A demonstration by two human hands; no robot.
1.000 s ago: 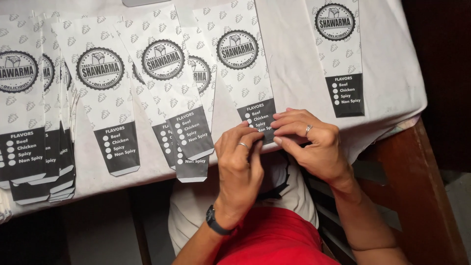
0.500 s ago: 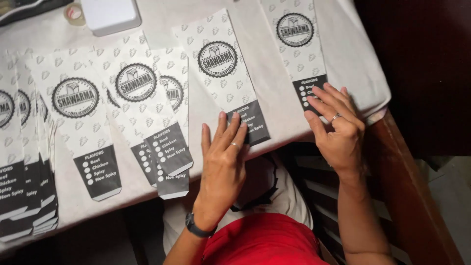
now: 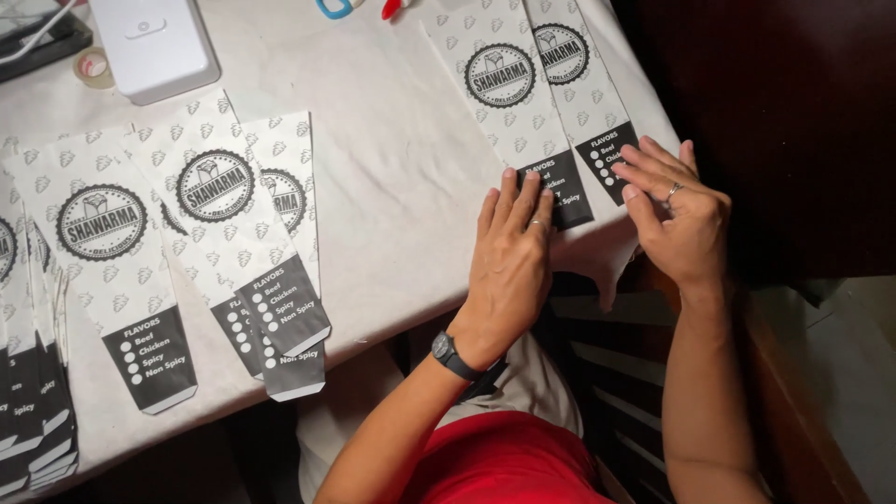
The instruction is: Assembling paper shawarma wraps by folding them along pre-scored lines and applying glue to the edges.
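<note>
White cloth [image 3: 401, 187], slightly rumpled, covers the table the person sits at, red shirt and grey lap at the near edge. Since half a second ago both hands have slid to the right end of the table. The left hand [image 3: 509, 266], wearing a dark wristwatch and a ring, lies flat with fingers spread open on the black end of a long paper sleeve [image 3: 511, 103], no longer on the sleeve nearer the middle. The right hand [image 3: 677, 210], ringed too, rests open beside it, fingertips on the black end of a second sleeve [image 3: 577, 79] that overlaps the first. Neither hand grips anything. Left of them lie more flat printed sleeves [image 3: 233, 243], matte paper with round emblems, fanned in stacks. Farther back sit a smooth white box [image 3: 154, 42] and a tape roll [image 3: 93, 67].
</note>
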